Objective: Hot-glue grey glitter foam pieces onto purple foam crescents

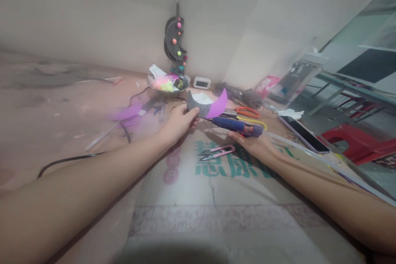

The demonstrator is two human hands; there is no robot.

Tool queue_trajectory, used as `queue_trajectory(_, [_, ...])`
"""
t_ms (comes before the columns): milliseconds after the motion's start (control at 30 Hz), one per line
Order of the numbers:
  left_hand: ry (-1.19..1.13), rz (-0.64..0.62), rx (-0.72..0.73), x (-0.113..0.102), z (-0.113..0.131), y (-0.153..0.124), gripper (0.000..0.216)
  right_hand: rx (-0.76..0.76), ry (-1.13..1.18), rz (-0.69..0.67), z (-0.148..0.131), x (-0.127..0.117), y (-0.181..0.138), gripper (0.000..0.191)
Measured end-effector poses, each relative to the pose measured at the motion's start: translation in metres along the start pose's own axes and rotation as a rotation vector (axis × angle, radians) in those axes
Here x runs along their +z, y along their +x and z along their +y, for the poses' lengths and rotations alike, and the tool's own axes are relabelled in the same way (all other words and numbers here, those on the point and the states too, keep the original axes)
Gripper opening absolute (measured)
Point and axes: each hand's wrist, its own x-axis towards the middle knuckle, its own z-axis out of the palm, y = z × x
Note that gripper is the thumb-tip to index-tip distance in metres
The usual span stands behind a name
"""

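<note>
My left hand (pixel 183 119) grips a crescent moon shape (pixel 218 105) by its lower left side. Grey yarn covers the left part of the crescent, and the right part is bare purple. A blue glue gun (pixel 230 125) rests in my right hand (pixel 243 139), its nozzle pointing left close to the crescent's underside; I cannot tell if they touch. A long pale glue stick (pixel 297 146) trails out of the gun's back to the right. Below the gun, small pink thread snips (pixel 220 153) lie on the printed cardboard (pixel 185 189).
A metal bowl (pixel 168 90) of colourful bits stands at the back, beside a small white digital clock (pixel 201 83). Grey crescents with pompoms (pixel 173 41) hang on the wall. Orange-handled pliers (pixel 246 111), grey yarn (pixel 252 99), a phone (pixel 305 134) and purple pieces (pixel 130 112) lie around.
</note>
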Motion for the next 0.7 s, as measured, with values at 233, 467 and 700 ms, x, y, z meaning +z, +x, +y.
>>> queue_trajectory(233, [0.005,0.000,0.000,-0.0011,-0.0016,0.0014,0.017,0.051,-0.050,0.038,-0.0043,-0.0007,-0.0041,0.029])
queue_trajectory(467, [0.006,-0.009,0.010,-0.0018,-0.0043,0.0025,0.018,0.025,-0.060,0.050,-0.0018,-0.0004,-0.0024,0.030])
queue_trajectory(700, [-0.007,-0.002,0.008,-0.0013,-0.0049,0.0030,0.017,0.049,-0.050,0.050,-0.0013,0.0000,-0.0023,0.030])
